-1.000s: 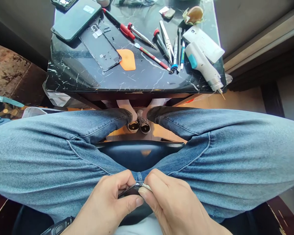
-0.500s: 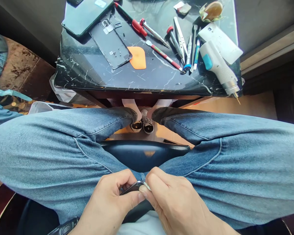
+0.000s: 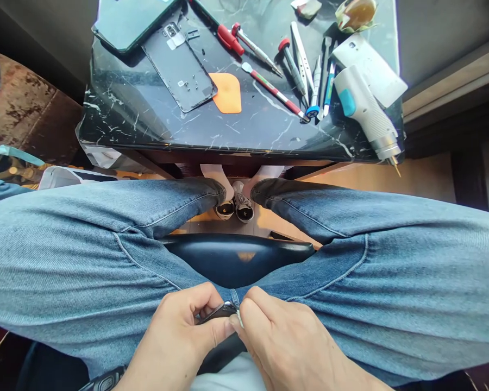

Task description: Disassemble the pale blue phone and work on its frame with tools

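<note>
My left hand (image 3: 179, 342) and my right hand (image 3: 285, 342) meet low over my lap, between my jeans-clad thighs. The left hand's fingers are curled round a small dark flat device (image 3: 217, 311), gripping its edge with thumb and forefinger. My right hand pinches a thin pale pick (image 3: 239, 319) against that device's edge. Most of the device is hidden under the fingers.
A black marble table (image 3: 244, 130) stands ahead, bearing a dark phone back cover (image 3: 179, 68), a green phone (image 3: 130, 21), an orange pick (image 3: 227, 92), several screwdrivers and tweezers (image 3: 297, 70), a white electric tool (image 3: 367, 114) and a white phone (image 3: 370, 68). A black stool seat (image 3: 236, 260) shows between my legs.
Both hands stay together on the device, with the right fingers shifted slightly along its edge. The view has drifted a little.
</note>
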`<state>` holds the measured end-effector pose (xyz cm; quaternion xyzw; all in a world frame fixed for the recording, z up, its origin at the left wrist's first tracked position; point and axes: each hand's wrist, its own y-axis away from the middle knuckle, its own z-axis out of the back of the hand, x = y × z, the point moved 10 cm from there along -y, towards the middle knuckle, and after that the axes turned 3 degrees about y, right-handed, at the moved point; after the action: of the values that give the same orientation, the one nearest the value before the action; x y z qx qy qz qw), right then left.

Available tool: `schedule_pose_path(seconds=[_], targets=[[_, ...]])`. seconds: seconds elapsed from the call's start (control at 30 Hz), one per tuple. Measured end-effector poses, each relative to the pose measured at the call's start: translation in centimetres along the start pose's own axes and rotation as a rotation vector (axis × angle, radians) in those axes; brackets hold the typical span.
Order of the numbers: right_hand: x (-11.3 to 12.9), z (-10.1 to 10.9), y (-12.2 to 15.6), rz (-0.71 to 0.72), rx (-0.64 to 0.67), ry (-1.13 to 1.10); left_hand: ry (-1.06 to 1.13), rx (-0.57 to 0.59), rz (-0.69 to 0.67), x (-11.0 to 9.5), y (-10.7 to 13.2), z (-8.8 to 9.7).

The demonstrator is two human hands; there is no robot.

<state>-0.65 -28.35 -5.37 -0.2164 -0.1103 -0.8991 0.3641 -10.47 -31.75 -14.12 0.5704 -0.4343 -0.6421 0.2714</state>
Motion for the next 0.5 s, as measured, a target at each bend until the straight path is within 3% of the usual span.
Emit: schedule_pose_path(seconds=[0.13, 0.27, 0.37, 0.5], targets=[[0.2, -0.8, 0.4, 0.026, 0.088, 0.052, 0.033, -0.007, 0.01, 0.0, 0.2, 0.3], [-0.4, -1.6, 0.7, 0.002, 0.163, 0.012, 0.062, -0.085, 0.0, -0.5, 0.1, 1.8], [-1.4, -1.3, 0.4, -0.049, 0.135, -0.019, 0.082, -0.112, -0.035, -1.3, -0.1, 2.6], [-3.5, 0.1, 0.0, -0.172, -0.01, -0.205, 0.195, -0.126, -0.094, -2.2, -0.3, 3.1]])
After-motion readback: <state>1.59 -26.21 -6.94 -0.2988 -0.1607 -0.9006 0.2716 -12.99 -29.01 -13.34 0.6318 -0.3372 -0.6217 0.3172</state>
